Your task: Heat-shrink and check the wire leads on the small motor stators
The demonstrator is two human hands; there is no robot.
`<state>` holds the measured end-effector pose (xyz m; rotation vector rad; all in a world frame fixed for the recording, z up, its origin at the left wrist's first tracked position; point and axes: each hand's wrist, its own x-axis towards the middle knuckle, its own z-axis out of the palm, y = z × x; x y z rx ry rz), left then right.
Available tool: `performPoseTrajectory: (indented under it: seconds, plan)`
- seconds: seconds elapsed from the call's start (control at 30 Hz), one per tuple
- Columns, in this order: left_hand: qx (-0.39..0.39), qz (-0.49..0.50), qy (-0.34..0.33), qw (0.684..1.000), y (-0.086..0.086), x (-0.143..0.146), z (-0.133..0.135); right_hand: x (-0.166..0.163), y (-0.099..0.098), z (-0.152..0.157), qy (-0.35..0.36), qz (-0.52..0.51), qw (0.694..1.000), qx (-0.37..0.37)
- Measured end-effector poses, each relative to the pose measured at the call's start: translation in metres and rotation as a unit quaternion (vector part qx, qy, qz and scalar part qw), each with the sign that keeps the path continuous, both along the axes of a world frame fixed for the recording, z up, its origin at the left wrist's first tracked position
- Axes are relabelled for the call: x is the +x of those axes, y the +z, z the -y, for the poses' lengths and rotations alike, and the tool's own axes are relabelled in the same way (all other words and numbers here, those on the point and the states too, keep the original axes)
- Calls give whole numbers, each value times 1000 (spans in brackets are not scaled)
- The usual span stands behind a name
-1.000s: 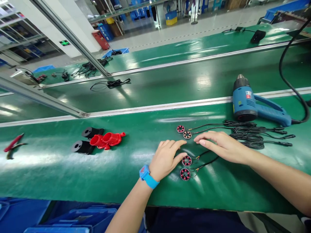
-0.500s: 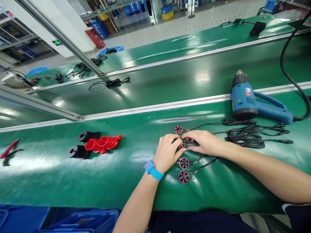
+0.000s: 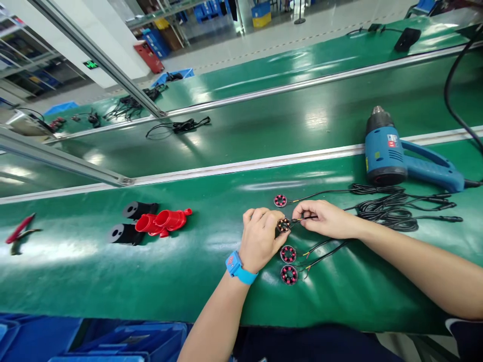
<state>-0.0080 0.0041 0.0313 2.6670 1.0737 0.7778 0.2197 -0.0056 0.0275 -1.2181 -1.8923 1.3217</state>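
Note:
My left hand (image 3: 262, 231), with a blue band at its wrist, is closed on a small round motor stator (image 3: 283, 224) with copper-coloured windings. Just to its right, my right hand (image 3: 320, 217) pinches a thin black cable (image 3: 310, 217) close to its coloured wire ends. One stator with red windings (image 3: 280, 201) lies above my left hand, its leads running to a cable. Below it lie two more, an upper red stator (image 3: 288, 254) and a lower red stator (image 3: 289, 275), with stripped cable ends (image 3: 307, 269) beside them.
Coiled black cables (image 3: 388, 211) lie right of my hands, below a blue heat gun (image 3: 387, 153). Red plastic fittings (image 3: 169, 219) and black cylinders (image 3: 124, 234) sit to the left, with red-handled pliers (image 3: 20, 230) farther out. A metal rail (image 3: 245, 166) crosses behind.
My right hand has drawn slightly away from my left, and its fingers now pinch the cable. The stator in my left hand shows more fully. The view has shifted slightly.

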Motion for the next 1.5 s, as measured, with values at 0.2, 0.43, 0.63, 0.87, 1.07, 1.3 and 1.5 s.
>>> performPoseTrajectory:
  seconds: [0.2,0.43,0.63,0.87,1.07,1.3,1.5]
  plan:
    - [-64,6,16,998,1,-4,-3,5,4,3,-25,71,990,117]
    - [-66,17,-11,998,2,-4,-4,7,4,1,-19,44,998,42]
    - [-62,53,-33,996,2,-2,-2,10,11,-3,50,-16,998,-46]
    - [-81,73,-41,993,2,2,2,6,8,-3,0,-150,958,-245]
    - [-105,27,-60,992,2,-1,-3,4,5,-4,37,-136,967,-213]
    - [-211,16,-105,972,5,-12,-17,14,20,0,63,80,994,46]
    - [-122,-5,41,992,2,-1,-32,17,29,-16,9,211,960,181]
